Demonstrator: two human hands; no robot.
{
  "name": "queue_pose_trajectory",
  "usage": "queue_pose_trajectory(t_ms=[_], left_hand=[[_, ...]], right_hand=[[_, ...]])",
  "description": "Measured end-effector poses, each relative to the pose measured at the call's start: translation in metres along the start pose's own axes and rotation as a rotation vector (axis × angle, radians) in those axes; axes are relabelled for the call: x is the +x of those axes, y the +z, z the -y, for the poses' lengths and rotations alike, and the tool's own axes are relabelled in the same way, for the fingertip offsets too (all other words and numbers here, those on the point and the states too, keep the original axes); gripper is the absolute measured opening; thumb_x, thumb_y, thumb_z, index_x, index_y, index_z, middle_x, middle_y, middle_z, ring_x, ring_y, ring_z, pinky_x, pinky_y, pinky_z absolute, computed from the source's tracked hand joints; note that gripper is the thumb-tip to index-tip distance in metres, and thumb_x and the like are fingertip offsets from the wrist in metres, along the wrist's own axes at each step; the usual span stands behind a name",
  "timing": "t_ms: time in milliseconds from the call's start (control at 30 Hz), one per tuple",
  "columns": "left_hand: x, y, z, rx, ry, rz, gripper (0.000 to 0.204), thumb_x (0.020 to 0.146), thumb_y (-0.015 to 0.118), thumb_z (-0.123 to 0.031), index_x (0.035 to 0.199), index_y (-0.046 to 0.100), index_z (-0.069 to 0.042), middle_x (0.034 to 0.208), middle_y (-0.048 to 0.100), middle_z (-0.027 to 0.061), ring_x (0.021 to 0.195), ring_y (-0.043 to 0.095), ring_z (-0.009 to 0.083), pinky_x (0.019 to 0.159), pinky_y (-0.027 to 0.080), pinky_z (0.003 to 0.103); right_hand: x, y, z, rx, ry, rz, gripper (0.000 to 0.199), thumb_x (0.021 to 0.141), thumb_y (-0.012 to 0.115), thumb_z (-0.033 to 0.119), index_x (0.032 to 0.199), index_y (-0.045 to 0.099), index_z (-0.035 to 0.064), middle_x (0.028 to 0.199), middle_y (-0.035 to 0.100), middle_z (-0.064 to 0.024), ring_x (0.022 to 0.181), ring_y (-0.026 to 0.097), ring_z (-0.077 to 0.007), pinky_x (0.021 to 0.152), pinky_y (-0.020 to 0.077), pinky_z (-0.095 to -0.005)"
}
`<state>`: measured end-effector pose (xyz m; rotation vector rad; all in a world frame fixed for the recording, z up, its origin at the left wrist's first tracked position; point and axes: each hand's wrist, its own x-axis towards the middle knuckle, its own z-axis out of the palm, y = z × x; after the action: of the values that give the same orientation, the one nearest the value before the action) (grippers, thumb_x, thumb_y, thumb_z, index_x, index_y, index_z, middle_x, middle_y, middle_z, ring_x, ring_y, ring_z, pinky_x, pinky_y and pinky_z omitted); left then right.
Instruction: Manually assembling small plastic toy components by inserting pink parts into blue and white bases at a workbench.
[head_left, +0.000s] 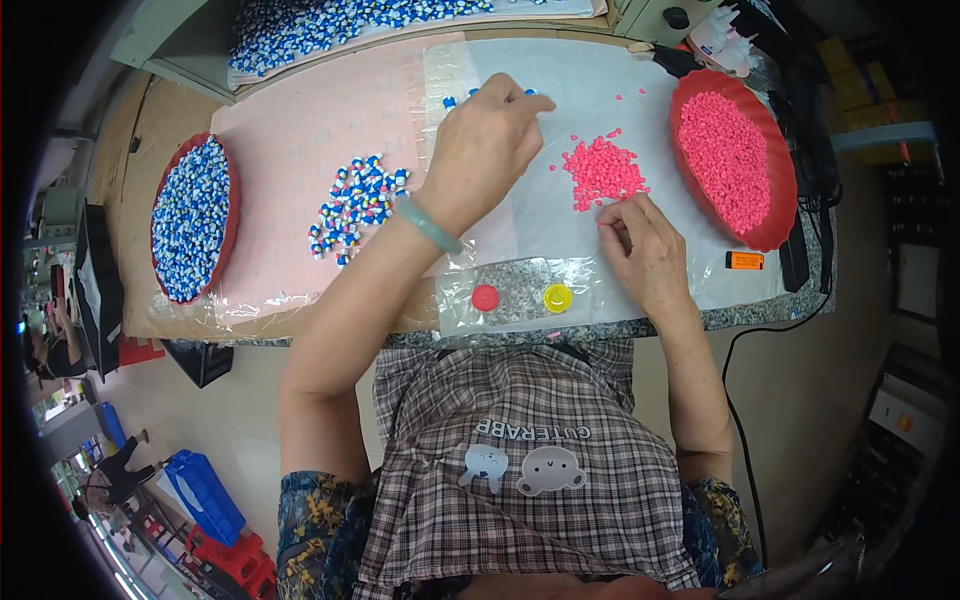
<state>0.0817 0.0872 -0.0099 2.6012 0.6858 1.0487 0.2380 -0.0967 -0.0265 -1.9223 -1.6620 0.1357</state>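
My left hand [490, 145], with a pale green bangle [428, 225] on its wrist, is over the middle of the table, fingers curled and their tips partly hidden. Several small blue-and-white pieces [449, 103] lie beside it. Whether it holds one cannot be made out. Below and left of it spreads a loose group of blue-and-white pieces, some with pink or yellow parts [360, 205]. My right hand [650, 250] rests at the near edge of a heap of tiny pink pieces [604, 172]. Its thumb and fingers are bent together, and anything between them is too small to see.
A red scalloped dish [236, 205] of blue-and-white pieces stands at left, another red dish [690, 190] of pink pieces at right. Red [485, 298] and yellow [557, 298] round caps lie near the front edge. An orange-labelled object [744, 261] and black cable [735, 400] are at right.
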Motion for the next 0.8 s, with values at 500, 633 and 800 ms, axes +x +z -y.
queue_pose_trajectory(t_ms=[500,633,800], left_hand=[[-0.072,-0.026,-0.074,-1.026,-0.666,0.429,0.014,0.094,0.065,-0.005,0.105,0.066,0.004,0.088,0.068,0.0017,0.075,0.061,0.0043,0.068,0.051,0.019],[-0.07,-0.032,-0.08,-0.892,-0.564,0.425,0.012,0.092,0.066,-0.006,0.101,0.065,0.002,0.086,0.067,0.0021,0.07,0.058,0.0019,0.061,0.049,0.02],[-0.072,-0.031,-0.081,-0.806,-0.478,0.373,0.011,0.089,0.068,-0.007,0.098,0.065,-0.001,0.082,0.066,0.0046,0.062,0.059,0.0064,0.055,0.048,0.023]], right_hand=[[-0.01,-0.025,0.032,0.794,0.192,0.194,0.01,0.084,0.065,-0.007,0.092,0.061,-0.0021,0.094,0.064,-0.0065,0.086,0.064,-0.0124,0.078,0.0542,-0.0262],[-0.008,-0.034,0.04,0.67,0.172,0.223,0.011,0.084,0.066,-0.006,0.092,0.061,-0.0021,0.09,0.065,-0.0065,0.081,0.065,-0.0125,0.077,0.055,-0.0268],[-0.002,-0.045,0.049,0.584,0.208,0.271,0.015,0.083,0.069,-0.003,0.095,0.06,-0.0014,0.088,0.069,-0.007,0.082,0.069,-0.0142,0.076,0.0564,-0.0281]])
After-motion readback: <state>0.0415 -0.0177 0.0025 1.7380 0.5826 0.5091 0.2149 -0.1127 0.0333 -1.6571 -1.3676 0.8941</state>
